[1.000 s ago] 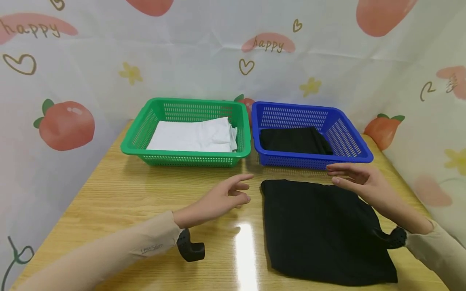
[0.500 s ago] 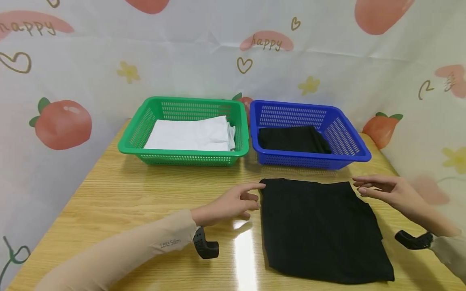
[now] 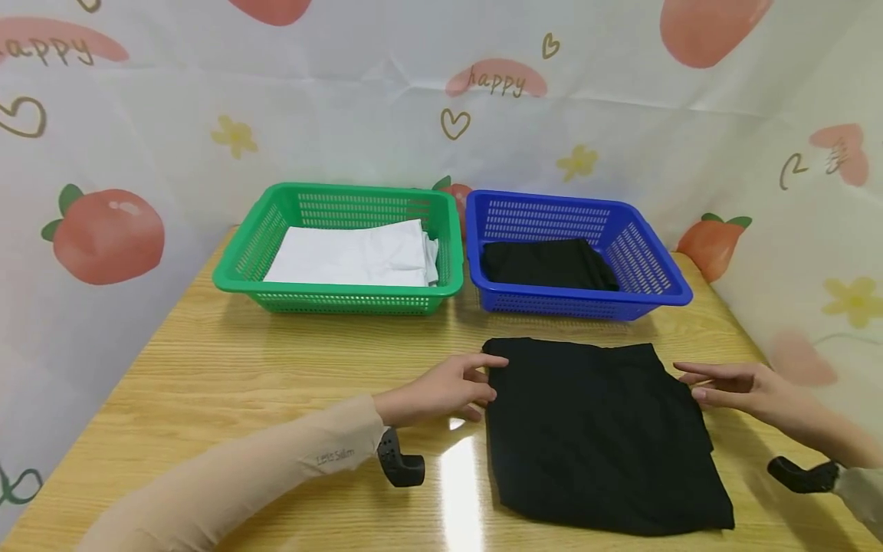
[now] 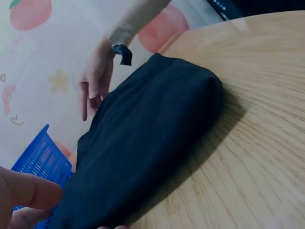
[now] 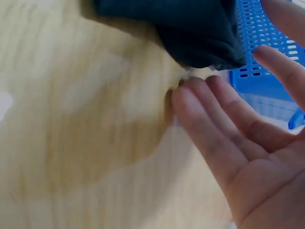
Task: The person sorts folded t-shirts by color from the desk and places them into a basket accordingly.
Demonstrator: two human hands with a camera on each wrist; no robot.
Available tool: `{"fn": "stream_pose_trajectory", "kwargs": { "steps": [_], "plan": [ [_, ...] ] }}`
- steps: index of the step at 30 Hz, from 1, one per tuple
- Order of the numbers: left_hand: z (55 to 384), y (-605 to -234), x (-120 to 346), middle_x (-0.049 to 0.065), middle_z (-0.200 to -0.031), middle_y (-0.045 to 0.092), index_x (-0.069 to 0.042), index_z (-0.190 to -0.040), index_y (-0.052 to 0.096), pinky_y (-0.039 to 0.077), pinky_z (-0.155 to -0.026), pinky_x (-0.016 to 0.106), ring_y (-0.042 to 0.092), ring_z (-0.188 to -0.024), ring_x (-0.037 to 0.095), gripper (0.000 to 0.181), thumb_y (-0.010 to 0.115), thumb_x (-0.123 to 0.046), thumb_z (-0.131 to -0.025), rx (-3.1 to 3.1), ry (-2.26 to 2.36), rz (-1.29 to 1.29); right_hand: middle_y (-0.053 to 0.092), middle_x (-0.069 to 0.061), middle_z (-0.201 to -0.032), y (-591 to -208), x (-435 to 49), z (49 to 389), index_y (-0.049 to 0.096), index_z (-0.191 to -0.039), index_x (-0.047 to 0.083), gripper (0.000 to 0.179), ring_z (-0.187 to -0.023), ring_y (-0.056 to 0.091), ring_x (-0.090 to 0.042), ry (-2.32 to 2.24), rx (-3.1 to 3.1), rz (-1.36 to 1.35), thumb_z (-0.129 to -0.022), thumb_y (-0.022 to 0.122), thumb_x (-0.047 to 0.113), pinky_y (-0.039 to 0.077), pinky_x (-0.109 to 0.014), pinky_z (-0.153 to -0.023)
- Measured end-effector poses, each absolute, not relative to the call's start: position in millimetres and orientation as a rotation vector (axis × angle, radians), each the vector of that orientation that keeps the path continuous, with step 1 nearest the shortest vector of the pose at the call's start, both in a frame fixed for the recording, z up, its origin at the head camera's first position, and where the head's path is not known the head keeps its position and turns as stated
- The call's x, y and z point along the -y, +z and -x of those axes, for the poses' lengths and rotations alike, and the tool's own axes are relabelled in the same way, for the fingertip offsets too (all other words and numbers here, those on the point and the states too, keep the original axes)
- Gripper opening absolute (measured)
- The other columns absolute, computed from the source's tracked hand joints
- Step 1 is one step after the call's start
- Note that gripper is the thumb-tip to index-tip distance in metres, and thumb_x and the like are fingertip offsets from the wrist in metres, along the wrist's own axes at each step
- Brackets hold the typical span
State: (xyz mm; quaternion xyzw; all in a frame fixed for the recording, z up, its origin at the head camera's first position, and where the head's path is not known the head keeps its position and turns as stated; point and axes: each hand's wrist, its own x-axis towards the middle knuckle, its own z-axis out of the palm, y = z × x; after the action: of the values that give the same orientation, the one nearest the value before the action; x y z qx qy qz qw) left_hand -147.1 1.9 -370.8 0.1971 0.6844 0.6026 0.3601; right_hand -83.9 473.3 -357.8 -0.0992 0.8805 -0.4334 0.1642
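A black garment [image 3: 596,437], folded roughly into a rectangle, lies on the right half of the table in the head view. At its upper left edge is my left hand [image 3: 441,391], index finger reaching over the cloth and the other fingers loosely bent. The left wrist view shows those fingertips beside the dark cloth [image 4: 143,129]; whether they press on it I cannot tell. My right hand [image 3: 766,399] hovers by the right edge, fingers extended. In the right wrist view its fingers [image 5: 205,129] are spread just short of the cloth [image 5: 190,28].
Behind the garment stands a blue basket [image 3: 586,301] with folded black cloth [image 3: 545,264] inside. Left of it, a green basket [image 3: 345,299] holds folded white cloth [image 3: 345,257]. A printed curtain [image 3: 345,100] hangs behind the wooden table [image 3: 241,383].
My left hand has moved right to the garment's left edge. The right hand has left its place above the cloth's upper right and come outward and down beside the right edge.
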Motion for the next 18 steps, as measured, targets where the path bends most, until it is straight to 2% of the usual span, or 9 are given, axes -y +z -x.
{"fn": "stream_pose_trajectory", "kwargs": {
  "steps": [4, 11, 13, 18],
  "plan": [
    [148, -371, -6, 0.013, -0.101, 0.054, -0.013, -0.144, 0.052, 0.057, -0.072, 0.037, 0.063, -0.084, 0.025, 0.049, 0.061, -0.006, -0.096, -1.799, 1.531, -0.513, 0.054, 0.005, -0.14, -367, -473, 85, 0.041, -0.149, 0.0, 0.048, -0.122, 0.052, -0.003, -1.345, -2.399, 0.283, -0.102, 0.052, 0.003, 0.05, -0.026, -0.088],
    [148, -374, -12, 0.01, -0.086, 0.048, -0.014, -0.141, 0.056, 0.053, -0.061, 0.031, 0.054, -0.06, 0.021, 0.047, 0.063, -0.006, -0.095, -1.823, 1.508, -0.52, 0.047, 0.01, -0.146, -373, -469, 86, 0.041, -0.149, 0.003, 0.049, -0.127, 0.042, 0.005, -1.431, -2.301, 0.281, -0.101, 0.052, 0.002, 0.046, -0.022, -0.093],
    [148, -374, -13, 0.01, -0.083, 0.049, -0.013, -0.141, 0.056, 0.051, -0.059, 0.029, 0.053, -0.057, 0.021, 0.048, 0.064, -0.006, -0.094, -1.827, 1.502, -0.525, 0.048, 0.005, -0.146, -373, -467, 87, 0.04, -0.149, 0.001, 0.049, -0.127, 0.046, 0.0, -1.465, -2.239, 0.312, -0.101, 0.051, -0.001, 0.047, -0.025, -0.094],
    [150, -374, -17, 0.007, -0.071, 0.044, -0.011, -0.14, 0.056, 0.049, -0.055, 0.028, 0.053, -0.053, 0.021, 0.051, 0.068, -0.003, -0.091, -1.84, 1.481, -0.544, 0.047, -0.006, -0.147, -372, -461, 91, 0.032, -0.152, -0.002, 0.053, -0.126, 0.052, -0.023, -1.576, -2.025, 0.372, -0.101, 0.046, -0.008, 0.049, -0.038, -0.095]
  ]
}}
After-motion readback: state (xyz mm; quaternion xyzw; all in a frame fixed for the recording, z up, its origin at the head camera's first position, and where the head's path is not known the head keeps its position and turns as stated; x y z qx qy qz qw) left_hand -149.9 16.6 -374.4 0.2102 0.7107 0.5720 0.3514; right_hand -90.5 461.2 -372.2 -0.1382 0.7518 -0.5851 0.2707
